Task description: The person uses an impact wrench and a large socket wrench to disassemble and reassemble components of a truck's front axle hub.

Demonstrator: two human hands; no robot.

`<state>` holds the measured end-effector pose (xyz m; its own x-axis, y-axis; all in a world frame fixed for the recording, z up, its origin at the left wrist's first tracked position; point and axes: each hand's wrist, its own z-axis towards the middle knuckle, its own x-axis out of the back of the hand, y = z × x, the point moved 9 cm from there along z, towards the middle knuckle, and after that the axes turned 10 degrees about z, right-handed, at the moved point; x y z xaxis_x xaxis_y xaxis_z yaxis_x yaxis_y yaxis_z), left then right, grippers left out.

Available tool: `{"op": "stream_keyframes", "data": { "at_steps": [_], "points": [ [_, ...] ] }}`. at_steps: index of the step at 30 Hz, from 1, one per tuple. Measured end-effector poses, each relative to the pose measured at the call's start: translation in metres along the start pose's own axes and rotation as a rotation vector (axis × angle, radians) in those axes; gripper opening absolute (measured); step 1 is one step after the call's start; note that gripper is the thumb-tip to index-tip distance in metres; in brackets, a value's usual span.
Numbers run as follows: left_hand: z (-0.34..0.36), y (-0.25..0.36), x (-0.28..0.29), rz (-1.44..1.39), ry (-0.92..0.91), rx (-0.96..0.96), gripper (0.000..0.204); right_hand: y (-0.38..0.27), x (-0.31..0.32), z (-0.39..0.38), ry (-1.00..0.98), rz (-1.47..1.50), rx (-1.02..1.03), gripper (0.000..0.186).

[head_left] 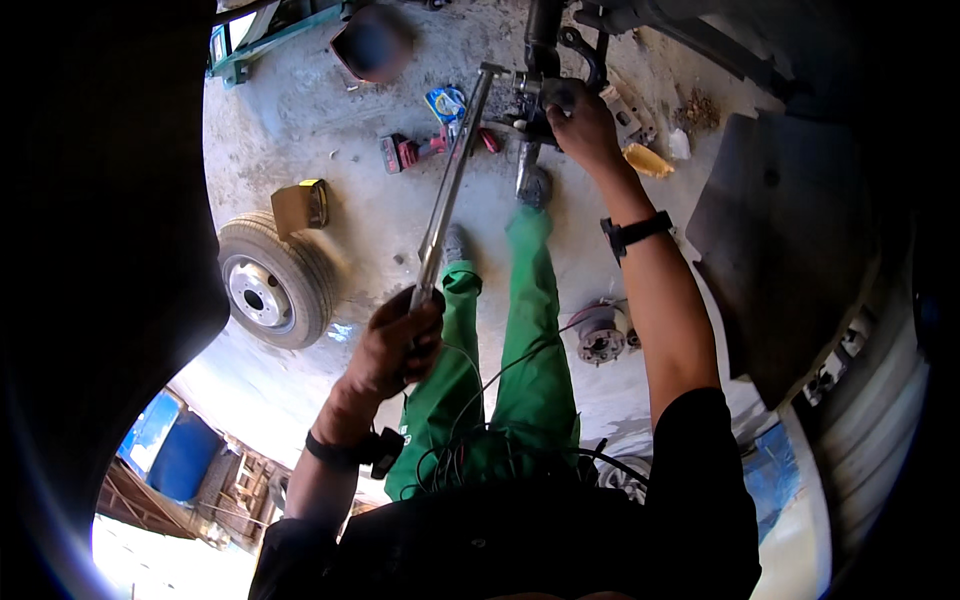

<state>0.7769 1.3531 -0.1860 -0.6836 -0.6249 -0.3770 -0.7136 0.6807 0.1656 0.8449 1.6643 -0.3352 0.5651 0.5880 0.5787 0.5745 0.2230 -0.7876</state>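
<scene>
My left hand (402, 342) is closed round the lower end of a long, shiny socket wrench (455, 190). The wrench slants up and to the right, and its head meets a metal fitting (526, 84) on a dark vehicle undercarriage part (543, 40). Up beside that fitting, my right hand (585, 122) is wrapped over a dark, rounded metal piece (562, 92); some of its fingers are hidden. A curved dark arm (585, 50) rises just beyond the right hand.
On the floor lie a red cordless power tool (405, 152), a blue packet (446, 103), a yellow tray-like piece (648, 160) and a wheel hub (602, 340). A tyred wheel (265, 285) with a cardboard box (295, 207) is at left. A dark panel (780, 250) stands at right.
</scene>
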Motion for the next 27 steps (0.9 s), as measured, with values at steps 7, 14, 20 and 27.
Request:
{"op": "stream_keyframes", "data": {
  "at_steps": [7,14,20,27],
  "points": [
    [-0.007,0.028,-0.015,0.005,-0.003,0.127,0.012,0.010,-0.062,0.089,-0.326,-0.164,0.214,0.055],
    [-0.001,0.021,-0.023,0.064,-0.039,0.223,0.023,0.038,-0.116,0.140,-0.608,0.365,0.122,0.059],
    [0.030,-0.016,-0.022,0.124,-0.043,0.261,0.037,0.080,-0.150,0.140,-0.801,-0.049,-0.106,0.076],
    [0.014,0.025,-0.032,0.203,0.000,0.262,0.028,0.086,-0.154,0.147,-0.746,0.134,-0.092,0.063]
  ]
}}
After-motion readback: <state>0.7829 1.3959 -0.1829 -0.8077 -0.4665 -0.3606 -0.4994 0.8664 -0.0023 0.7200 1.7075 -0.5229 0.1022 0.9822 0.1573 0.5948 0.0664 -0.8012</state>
